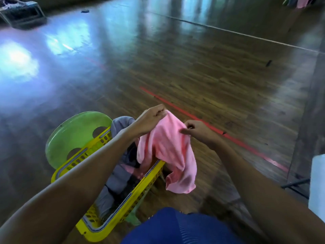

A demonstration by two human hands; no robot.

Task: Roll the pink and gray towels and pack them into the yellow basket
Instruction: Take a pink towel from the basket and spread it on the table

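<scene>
Pink towel (168,152) is up in the air, unrolled, hanging crumpled with its long axis running from upper left at the hands down to lower right; bottom hem dangles past the right rim of the yellow basket (154,175), over the wood floor (202,71). Top edge is bunched between both hands, roughly level, tilted slightly up toward the left hand. Left hand (149,120) is closed, fingers curled and pinched on the top corner of the pink towel. Right hand (198,131) is also clamped on the towel's upper edge, thumb and fingertips pressed together on the fabric, remaining fingers loosely curled. Hands are near each other but not touching, with a short span of cloth between them. Yellow basket is a long rectangular perforated one, long axis running diagonally from near bottom centre up toward upper left; it sits on a green plastic chair (75,134) whose round back shows behind the far end. Gray towels (117,175) lie inside the basket, loose and heaped, one bunched over the far end; cannot tell how many. A bit of pink fabric also shows inside the basket under the hanging towel. Red tape line (228,136) runs diagonally across the floor beyond the hands. Blue clothing (175,228) at bottom edge.
</scene>
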